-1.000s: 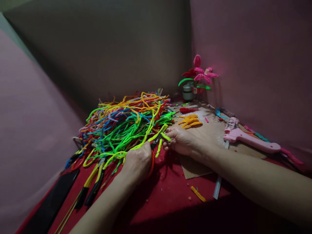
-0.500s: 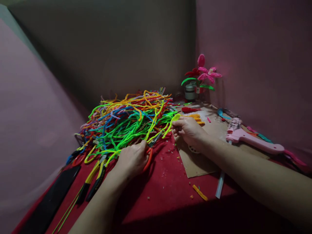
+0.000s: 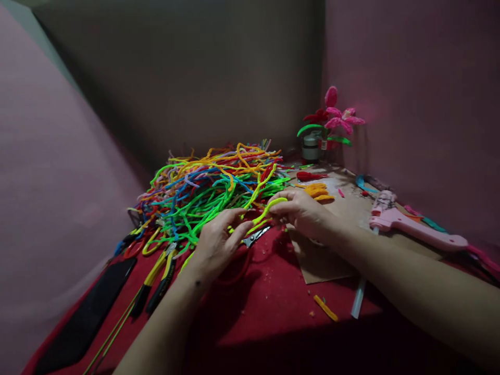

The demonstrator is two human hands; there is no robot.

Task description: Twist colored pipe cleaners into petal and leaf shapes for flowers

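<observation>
A bent yellow-green pipe cleaner (image 3: 264,213) runs between my two hands. My right hand (image 3: 302,211) pinches its looped upper part between thumb and fingertips. Thumb and fingers of my left hand (image 3: 222,237) close on its left part. Scissors (image 3: 255,237) lie on the red cloth under my left hand, blades toward the right and the red handles in shadow. Behind my hands spreads a tangled heap of pipe cleaners (image 3: 207,192) in green, orange, blue and other colours.
Yellow-black pliers (image 3: 162,276) and a black flat object (image 3: 88,317) lie at the left. Cardboard (image 3: 320,260) and a pink glue gun (image 3: 414,226) are at the right. Pink fuzzy flowers (image 3: 344,121) stand at the back, near orange pieces (image 3: 315,191).
My left hand has let go of the scissors, which now lie on the cloth, and has taken hold of the yellow-green pipe cleaner. The view has shifted slightly.
</observation>
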